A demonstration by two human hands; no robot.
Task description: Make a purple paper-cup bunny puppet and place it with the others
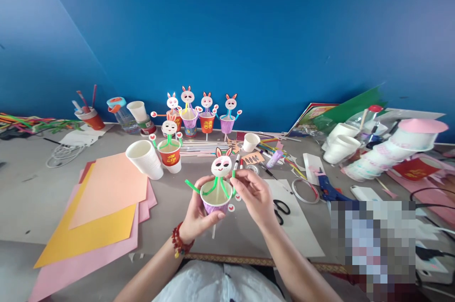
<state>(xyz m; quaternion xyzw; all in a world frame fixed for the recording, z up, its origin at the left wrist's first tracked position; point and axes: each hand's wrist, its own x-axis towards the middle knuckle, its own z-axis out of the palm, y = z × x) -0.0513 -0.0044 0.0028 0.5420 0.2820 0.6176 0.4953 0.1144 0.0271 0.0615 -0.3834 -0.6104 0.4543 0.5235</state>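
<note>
My left hand (195, 220) is wrapped round a purple paper cup (216, 206), held upright above the desk's front part. A white paper rabbit face (221, 167) stands over the cup on green straws (206, 191) that bend down inside the rim. One green straw arm sticks out to the left, with nothing on its tip. With fingertips pinched, my right hand (253, 194) grips the green straw arm on the cup's right side. Small white discs with red hearts (232, 208) show just below my right fingers. A thin pale stick (213, 232) extends under the cup.
Several finished rabbit cups (207, 123) stand at the back, another rabbit cup (169, 155) nearer. Stacked white cups (144, 159) and coloured paper (106, 193) lie left. Black-handled scissors (282, 208), white paper (302, 231), a blue glue gun (330, 189) and a cup tower (391, 150) are right.
</note>
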